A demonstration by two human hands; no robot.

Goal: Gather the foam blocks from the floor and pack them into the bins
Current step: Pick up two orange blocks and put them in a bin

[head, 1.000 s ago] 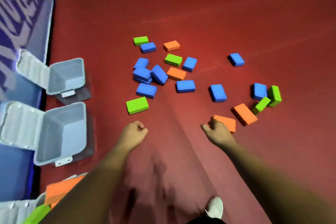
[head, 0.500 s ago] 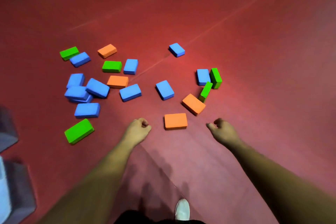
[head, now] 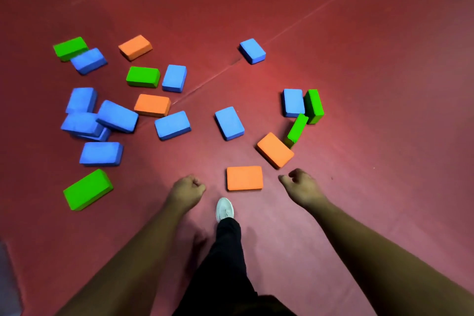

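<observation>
Ok, foam blocks scattered across the red floor, quick count: blue blocks = 10 for sure, poss. an 11th peeking out under the blue pile far left; green blocks = 5, two of them up on edge by a blue one at right; orange blocks = 4. Left hand: balled into a fist, nothing in it, touching nothing. Right hand: fingers curled in, thumb poking fwd, also holding nothing. Nearest orange block lies flat on the floor btwn my two hands, clear of both. My white shoe is planted just behind it, apart from it. Bins: only a grey sliver at the bottom-left edge, can't tell if it's a bin or what's in it.
</observation>
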